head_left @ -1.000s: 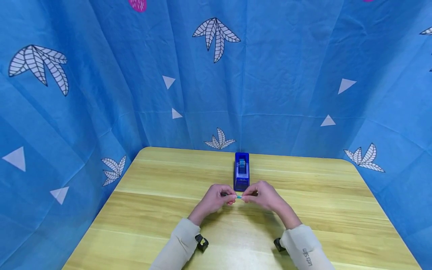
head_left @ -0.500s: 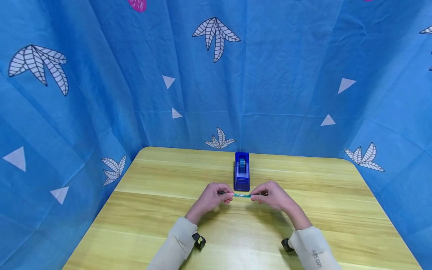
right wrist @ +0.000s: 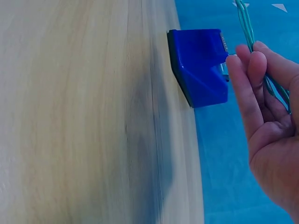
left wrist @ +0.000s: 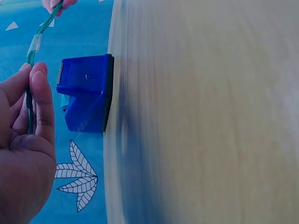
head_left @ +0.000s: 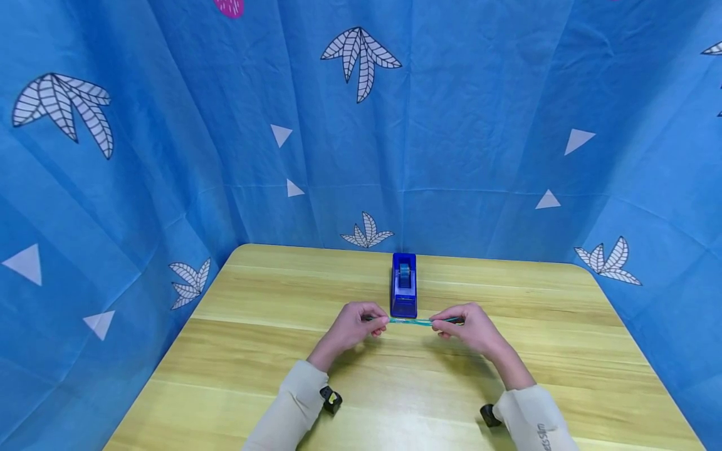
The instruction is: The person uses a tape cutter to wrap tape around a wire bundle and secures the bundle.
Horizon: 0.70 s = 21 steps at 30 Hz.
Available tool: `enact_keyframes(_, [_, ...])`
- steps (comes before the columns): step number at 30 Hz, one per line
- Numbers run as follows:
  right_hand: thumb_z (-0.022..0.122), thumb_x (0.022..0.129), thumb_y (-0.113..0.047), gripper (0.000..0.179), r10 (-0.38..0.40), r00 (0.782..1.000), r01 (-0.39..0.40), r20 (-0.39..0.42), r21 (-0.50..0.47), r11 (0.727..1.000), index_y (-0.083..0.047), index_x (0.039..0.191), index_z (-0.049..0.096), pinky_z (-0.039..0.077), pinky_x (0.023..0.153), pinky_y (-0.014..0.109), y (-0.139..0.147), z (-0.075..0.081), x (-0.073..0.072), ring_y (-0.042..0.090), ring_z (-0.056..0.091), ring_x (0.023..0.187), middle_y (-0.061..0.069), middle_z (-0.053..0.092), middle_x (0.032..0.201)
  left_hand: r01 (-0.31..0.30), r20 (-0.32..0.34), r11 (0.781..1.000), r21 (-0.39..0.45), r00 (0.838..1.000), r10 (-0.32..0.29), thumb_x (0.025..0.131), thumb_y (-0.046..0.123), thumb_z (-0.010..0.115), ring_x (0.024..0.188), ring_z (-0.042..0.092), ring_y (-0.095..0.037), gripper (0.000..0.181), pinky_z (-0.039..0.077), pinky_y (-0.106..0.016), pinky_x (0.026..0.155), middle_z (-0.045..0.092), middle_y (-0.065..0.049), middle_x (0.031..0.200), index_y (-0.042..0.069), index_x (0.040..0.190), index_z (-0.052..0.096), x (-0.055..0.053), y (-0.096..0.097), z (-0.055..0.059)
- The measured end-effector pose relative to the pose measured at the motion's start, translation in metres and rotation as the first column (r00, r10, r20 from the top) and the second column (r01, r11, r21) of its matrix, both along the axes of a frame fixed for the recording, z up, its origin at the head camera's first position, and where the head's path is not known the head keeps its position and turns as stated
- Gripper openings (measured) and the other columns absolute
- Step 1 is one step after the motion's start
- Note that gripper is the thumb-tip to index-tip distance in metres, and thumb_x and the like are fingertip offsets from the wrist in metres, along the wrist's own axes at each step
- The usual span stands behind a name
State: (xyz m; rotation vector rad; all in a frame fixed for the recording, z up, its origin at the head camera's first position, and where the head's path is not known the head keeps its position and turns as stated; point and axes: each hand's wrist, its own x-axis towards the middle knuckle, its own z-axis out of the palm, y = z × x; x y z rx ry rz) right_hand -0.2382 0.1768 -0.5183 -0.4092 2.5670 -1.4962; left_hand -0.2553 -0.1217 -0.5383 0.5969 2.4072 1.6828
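Observation:
A thin bundle of green wire or cord stretches between the two hands, just above the table and before the tape dispenser. My left hand pinches its left end between thumb and fingers. With thumb and fingertips, my right hand holds the other end. Several loose strands show in the right wrist view. A band of clear tape wraps the bundle near the left fingertips. Behind the hands stands a blue tape dispenser with a roll of tape in it.
The wooden table has rounded far corners. A blue curtain with leaf and triangle prints surrounds its back and sides. Small black wrist cameras sit at both cuffs, the left one and the right one.
My right hand has moved to the right, away from my left hand, and more of the green bundle now shows between them. The left hand has shifted slightly left.

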Motion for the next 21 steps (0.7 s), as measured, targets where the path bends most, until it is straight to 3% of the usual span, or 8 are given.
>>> enact_keyframes(5, [0.074, 0.097, -0.027, 0.023, -0.017, 0.999, 0.018, -0.027, 0.007, 1.000, -0.008, 0.108, 0.080, 0.050, 0.062, 0.025, 0.0004, 0.0010, 0.0007, 0.023, 0.073, 0.081, 0.013, 0.078, 0.091, -0.026, -0.022, 1.000, -0.014, 0.999, 0.025, 0.101, 0.022, 0.070, 0.078, 0.071, -0.027, 0.012, 0.062, -0.032, 0.069, 0.074, -0.001, 0.088, 0.012, 0.102, 0.076, 0.0003, 0.0000, -0.0002])
enact_keyframes(9, [0.074, 0.097, -0.027, 0.021, -0.028, 0.999, 0.028, -0.046, 0.008, 1.000, -0.009, 0.106, 0.081, 0.050, 0.064, 0.025, -0.0004, 0.0009, 0.0007, 0.018, 0.070, 0.078, 0.012, 0.077, 0.086, -0.047, -0.065, 0.999, -0.019, 0.997, 0.045, 0.101, 0.026, 0.069, 0.078, 0.070, -0.027, 0.011, 0.062, -0.033, 0.069, 0.073, 0.000, 0.089, 0.017, 0.101, 0.076, 0.0002, 0.0003, -0.0016])
enact_keyframes(21, [0.075, 0.097, -0.025, 0.019, -0.052, 0.997, 0.052, -0.048, -0.002, 0.999, -0.009, 0.105, 0.081, 0.051, 0.066, 0.025, -0.0033, -0.0052, 0.0000, 0.016, 0.069, 0.078, 0.005, 0.077, 0.087, -0.062, -0.125, 0.998, -0.016, 0.990, 0.060, 0.101, 0.026, 0.070, 0.077, 0.069, -0.026, 0.011, 0.061, -0.032, 0.067, 0.073, 0.002, 0.088, 0.017, 0.100, 0.076, -0.0014, 0.0002, -0.0040])
